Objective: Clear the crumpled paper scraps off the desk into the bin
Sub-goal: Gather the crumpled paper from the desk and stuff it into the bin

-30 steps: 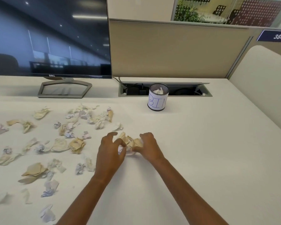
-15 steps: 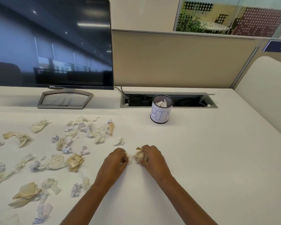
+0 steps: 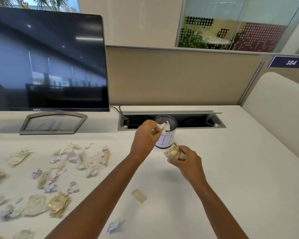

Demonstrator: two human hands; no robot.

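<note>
your left hand (image 3: 146,138) hovers at the rim of the small black mesh bin with a white paper label (image 3: 170,141), fingers curled round a white crumpled scrap (image 3: 156,132). your right hand (image 3: 187,161) grips a tan crumpled paper wad (image 3: 173,151) just in front of the bin. more crumpled white and tan scraps (image 3: 59,169) lie scattered on the white desk (image 3: 240,169), mostly to your left.

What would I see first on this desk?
At the mesh bin in the middle, the left hand pinches a white scrap at its rim and the right hand grips a tan wad just in front. Crumpled paper scraps litter the desk on the left, before a big dark monitor.
</note>
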